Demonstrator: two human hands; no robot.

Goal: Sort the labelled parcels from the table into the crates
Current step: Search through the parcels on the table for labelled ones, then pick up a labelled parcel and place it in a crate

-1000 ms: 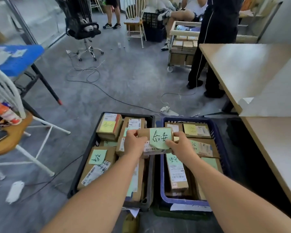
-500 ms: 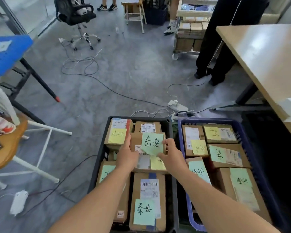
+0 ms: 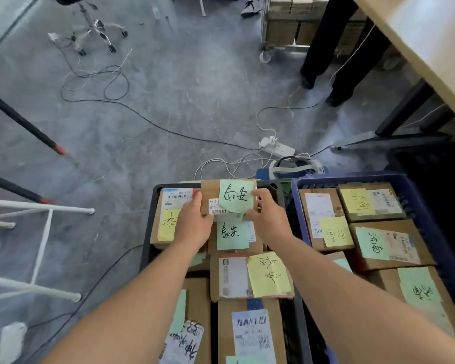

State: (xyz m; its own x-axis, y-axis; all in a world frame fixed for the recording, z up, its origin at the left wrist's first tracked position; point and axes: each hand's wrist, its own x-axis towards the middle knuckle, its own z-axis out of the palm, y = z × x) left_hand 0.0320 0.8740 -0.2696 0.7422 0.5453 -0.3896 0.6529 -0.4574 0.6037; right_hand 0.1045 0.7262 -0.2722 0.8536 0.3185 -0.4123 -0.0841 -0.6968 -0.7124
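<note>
A small cardboard parcel (image 3: pixel 212 191) with a green handwritten note sits at the far end of the black crate (image 3: pixel 155 190). My left hand (image 3: pixel 193 224) grips its left side and my right hand (image 3: pixel 268 222) grips its right side. Beneath and around it lie several other labelled parcels, such as one with a green note (image 3: pixel 233 235) and one with a yellow note (image 3: pixel 268 277). The blue crate (image 3: pixel 352 178) to the right holds several parcels with yellow and green notes.
Cables and a white power strip (image 3: pixel 276 148) lie on the grey floor beyond the crates. A person's dark-trousered legs (image 3: pixel 334 48) stand at the back right by a trolley of boxes. A wooden table (image 3: pixel 418 35) edges the right; white chair legs (image 3: pixel 42 232) stand left.
Both hands carried the green-note parcel from above the crates' shared edge into the black crate and toward its far end. The camera tilted down and closer.
</note>
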